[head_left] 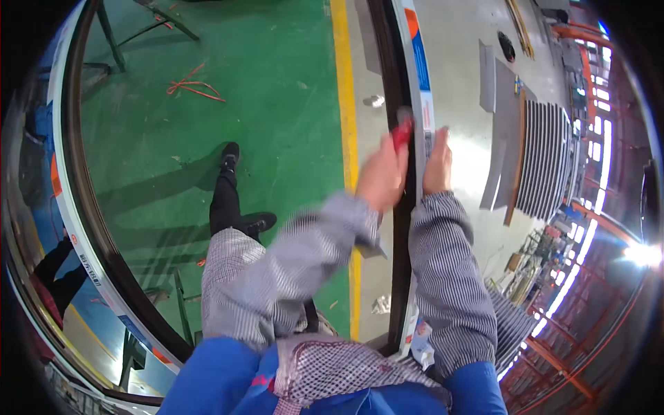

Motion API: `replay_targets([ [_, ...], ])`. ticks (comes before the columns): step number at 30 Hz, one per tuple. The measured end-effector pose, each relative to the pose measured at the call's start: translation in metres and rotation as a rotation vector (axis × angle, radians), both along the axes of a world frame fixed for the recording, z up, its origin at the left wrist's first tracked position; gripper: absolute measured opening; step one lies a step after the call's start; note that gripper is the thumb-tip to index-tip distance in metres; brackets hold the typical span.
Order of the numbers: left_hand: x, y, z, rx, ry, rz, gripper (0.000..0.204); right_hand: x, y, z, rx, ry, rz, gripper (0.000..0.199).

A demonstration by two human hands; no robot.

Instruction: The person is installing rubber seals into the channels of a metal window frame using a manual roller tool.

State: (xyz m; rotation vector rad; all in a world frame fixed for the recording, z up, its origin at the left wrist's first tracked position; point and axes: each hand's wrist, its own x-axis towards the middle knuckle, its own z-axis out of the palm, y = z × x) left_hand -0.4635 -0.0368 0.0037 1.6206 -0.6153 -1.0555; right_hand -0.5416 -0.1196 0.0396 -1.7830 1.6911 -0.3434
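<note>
My left hand (384, 173) is closed around a red-handled tool (401, 133), held at the dark inner edge of a long frame bar (398, 242). Motion blurs the tool's greyish tip, so its exact kind does not show. On the outer side of the same bar, my right hand (437, 164) lies with its fingers stretched along the pale protective film (423, 104). The bar is one side of a large frame; another dark bar with printed film (69, 207) curves along the left. Striped grey sleeves cover both forearms.
Orange-red strapping (190, 86) lies on the green floor, which a yellow line (344, 83) borders. Dark green stand legs (152, 31) reach under the frame. Stacked ribbed grey profiles (546, 159) lie at right. Another person's dark-clothed legs (55, 270) show at far left.
</note>
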Motion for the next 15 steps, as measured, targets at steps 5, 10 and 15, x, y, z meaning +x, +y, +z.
replay_targets([
  [5,-0.04,0.03,-0.011,-0.036,-0.003,-0.05,0.028,-0.016,-0.009,-0.016,-0.053,-0.052,0.049,0.073],
  [10,-0.073,0.086,0.004,0.103,0.106,-0.19,0.028,-0.002,0.001,0.007,-0.081,-0.021,0.008,0.073],
  [15,-0.058,0.046,0.002,0.077,0.084,-0.073,0.028,0.003,0.003,0.024,0.115,0.042,-0.021,0.081],
])
